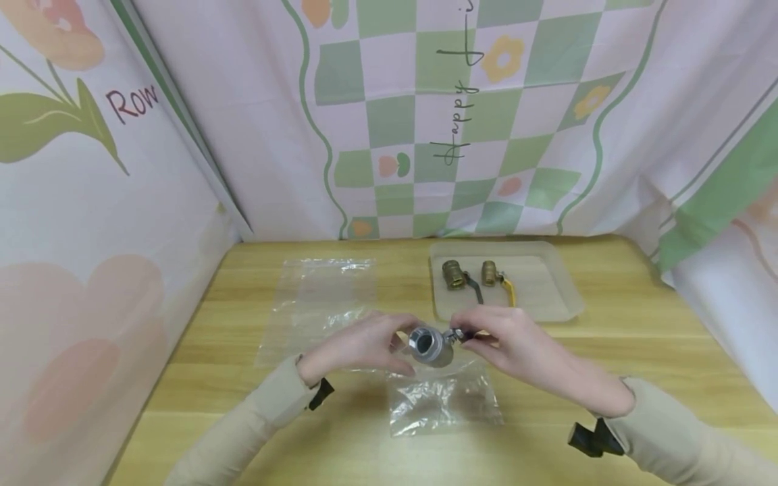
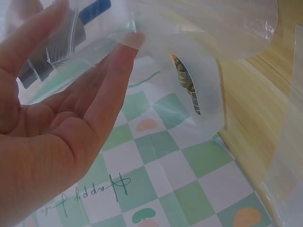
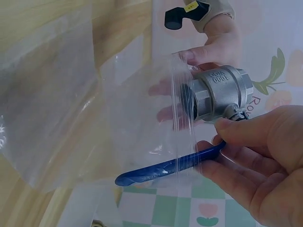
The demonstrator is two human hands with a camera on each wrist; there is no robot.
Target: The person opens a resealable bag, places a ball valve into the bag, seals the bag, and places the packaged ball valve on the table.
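Note:
A grey metal ball valve (image 1: 430, 345) is held over the table, its blue lever (image 3: 165, 168) reaching into the mouth of a clear zip bag (image 3: 135, 113). My right hand (image 1: 516, 337) pinches the lever close to the valve stem, with the thumb on one side and fingers on the other. On the valve's other side, my left hand (image 1: 371, 341) holds the bag's mouth between a raised thumb and spread fingers. Through the plastic, the right wrist view shows some left fingers (image 3: 165, 113). The bag's lower part hangs toward the table.
Behind the right hand, a translucent tray (image 1: 541, 270) holds a brass valve (image 1: 452, 275) with a black lever and a smaller brass valve (image 1: 489, 273) with a yellow lever. Another clear bag (image 1: 322, 297) lies flat on the wooden table (image 1: 638, 364). Patterned curtains (image 1: 389, 121) stand around it.

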